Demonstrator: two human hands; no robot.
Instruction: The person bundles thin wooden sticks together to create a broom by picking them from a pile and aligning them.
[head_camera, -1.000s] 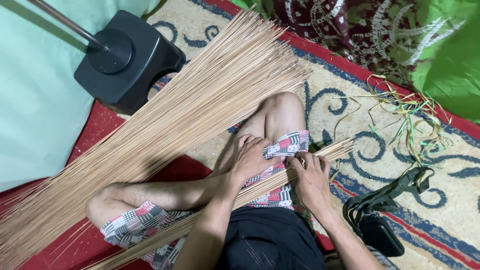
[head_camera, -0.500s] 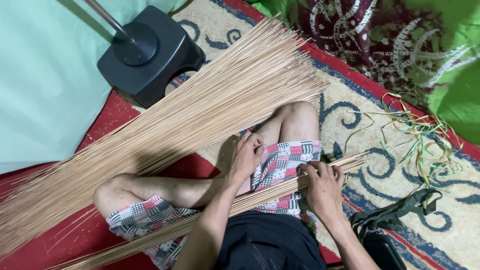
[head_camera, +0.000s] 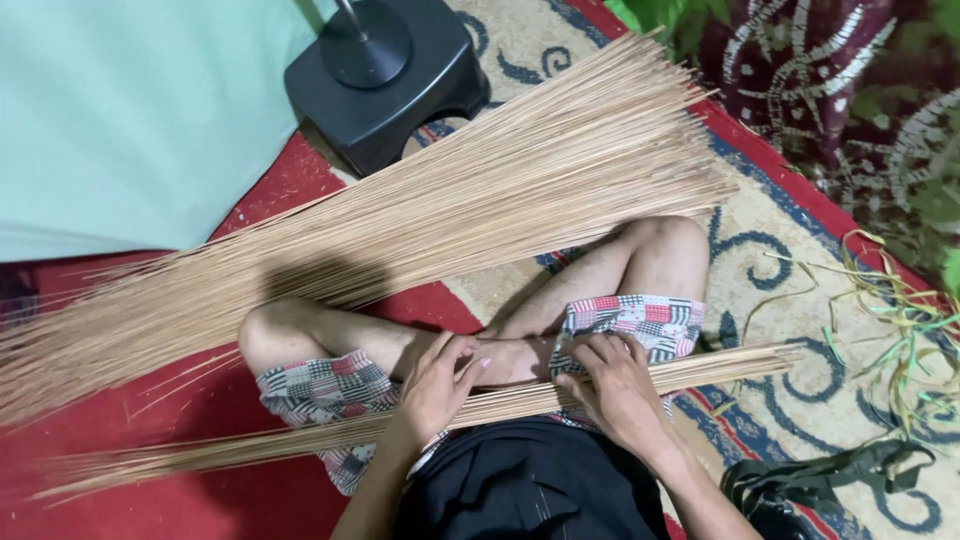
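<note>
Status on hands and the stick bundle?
Left hand and right hand both resting on small stick bundle across lap. Big stick pile lies beyond knees. Nothing blocking.

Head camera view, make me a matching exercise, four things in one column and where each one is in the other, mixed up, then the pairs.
Things:
1. large stick pile
2. small stick bundle
3. black stand base
4. green leaf strips

Places:
A. on the rug at the right edge
B. across the lap, under the left hand and right hand
C. at the top, by the pale cloth
D. spread on the floor beyond the knees

Pairs: 1-D, 2-B, 3-C, 4-A
</note>
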